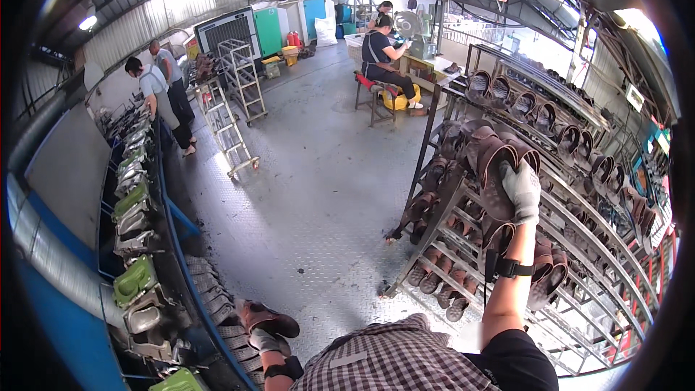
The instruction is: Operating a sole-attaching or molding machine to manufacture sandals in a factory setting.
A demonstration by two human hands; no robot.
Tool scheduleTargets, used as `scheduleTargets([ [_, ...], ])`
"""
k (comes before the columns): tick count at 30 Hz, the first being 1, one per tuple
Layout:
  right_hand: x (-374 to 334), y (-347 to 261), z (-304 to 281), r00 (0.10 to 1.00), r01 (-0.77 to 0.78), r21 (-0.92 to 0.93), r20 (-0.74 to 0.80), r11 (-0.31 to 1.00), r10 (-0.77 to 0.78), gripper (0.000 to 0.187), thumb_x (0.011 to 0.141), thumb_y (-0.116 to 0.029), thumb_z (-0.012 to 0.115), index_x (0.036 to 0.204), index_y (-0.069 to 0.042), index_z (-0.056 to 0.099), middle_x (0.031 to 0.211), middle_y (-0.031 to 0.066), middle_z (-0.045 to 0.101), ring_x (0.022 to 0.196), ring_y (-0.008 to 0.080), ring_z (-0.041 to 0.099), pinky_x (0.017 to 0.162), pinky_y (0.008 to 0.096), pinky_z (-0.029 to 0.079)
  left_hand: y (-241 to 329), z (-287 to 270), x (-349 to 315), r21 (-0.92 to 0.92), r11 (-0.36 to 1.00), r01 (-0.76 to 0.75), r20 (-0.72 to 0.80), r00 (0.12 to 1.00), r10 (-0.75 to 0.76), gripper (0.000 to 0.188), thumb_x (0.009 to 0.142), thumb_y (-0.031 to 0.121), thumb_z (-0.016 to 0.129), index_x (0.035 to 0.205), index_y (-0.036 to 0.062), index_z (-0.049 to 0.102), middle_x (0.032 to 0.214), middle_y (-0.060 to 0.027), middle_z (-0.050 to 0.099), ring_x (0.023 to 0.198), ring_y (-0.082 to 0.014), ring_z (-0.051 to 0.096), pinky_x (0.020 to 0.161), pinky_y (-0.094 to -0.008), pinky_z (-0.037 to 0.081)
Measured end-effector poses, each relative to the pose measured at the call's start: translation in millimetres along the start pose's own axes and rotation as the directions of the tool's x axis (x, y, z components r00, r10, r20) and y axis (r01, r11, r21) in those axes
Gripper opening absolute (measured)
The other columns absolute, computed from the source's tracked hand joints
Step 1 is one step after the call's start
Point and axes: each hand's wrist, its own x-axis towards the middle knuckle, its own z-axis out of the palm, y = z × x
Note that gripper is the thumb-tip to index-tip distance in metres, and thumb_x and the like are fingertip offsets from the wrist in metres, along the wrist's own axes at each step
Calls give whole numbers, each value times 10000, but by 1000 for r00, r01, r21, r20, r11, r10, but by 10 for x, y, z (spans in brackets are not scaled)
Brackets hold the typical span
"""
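Note:
My right hand [523, 192], in a pale work glove, is stretched out to the right with its fingers closed on a brown sandal [495, 188]. The sandal is tilted at the near upper end of a metal shoe rack [443, 228], against other brown footwear. Low on the left, my gloved left hand [266, 342] grips a second brown sandal [271, 318], beside a row of grey ribbed pieces [210, 282]. Part of the left fingers is hidden behind the sandal. Several more brown sandals [554, 275] fill the rack's tiers below my right arm.
Along my left runs a blue-edged conveyor [177, 275] carrying green and grey moulds [134, 282]. Wheeled metal racks [224, 127] stand ahead on the left. Two people [159, 87] work at the line's far end, and a seated person [380, 54] works at a machine [416, 29].

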Motion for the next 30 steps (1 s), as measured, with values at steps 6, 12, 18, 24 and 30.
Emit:
scheduleTargets([
  [6, 44, -107, -53, 1000, -25, 29, -13, 999, 25, 418, 904, -404, 661, 1127, -51, 669, 1076, 247, 706, 1042, 423, 664, 900, 497, 521, -183, 615, -159, -578, 816, 8, 54, 998, 28, 314, 1011, 284, 549, 1274, 157, 664, 1135, -78, 699, 984, -242, 683, 844, -404, 563],
  [12, 121, -181, 2, 1000, -9, 22, -23, 1000, 9, 431, 905, -426, 650, 1138, -64, 671, 1075, 243, 708, 1037, 416, 669, 888, 502, 523, -273, 836, -225, -667, 744, 39, 93, 995, 32, 332, 1007, 292, 558, 1289, 146, 657, 1160, -86, 693, 1011, -244, 679, 861, -405, 557],
  [18, 168, -262, -23, 1000, -7, 19, -30, 1000, 8, 425, 914, -419, 636, 1135, -58, 671, 1065, 247, 708, 1037, 417, 668, 890, 503, 522, -343, 831, -163, -680, 733, 33, 98, 994, 46, 353, 1004, 299, 568, 1305, 134, 650, 1184, -95, 687, 1038, -246, 674, 878, -405, 551],
  [24, 212, -389, -51, 999, -36, 8, -2, 999, 37, 425, 919, -415, 628, 1166, -72, 671, 1097, 233, 709, 1056, 411, 668, 904, 500, 521, -435, 826, -98, -684, 729, 21, 106, 992, 71, 374, 1001, 307, 578, 1320, 123, 643, 1208, -103, 681, 1065, -248, 670, 895, -406, 545],
  [30, 298, -491, -11, 999, -53, -4, 13, 999, 53, 414, 926, -423, 622, 1156, -83, 675, 1091, 224, 714, 1049, 401, 674, 900, 500, 528, -523, 779, -50, -681, 732, -5, 98, 990, 98, 397, 998, 315, 587, 1336, 111, 636, 1232, -111, 675, 1092, -250, 666, 912, -407, 539],
])
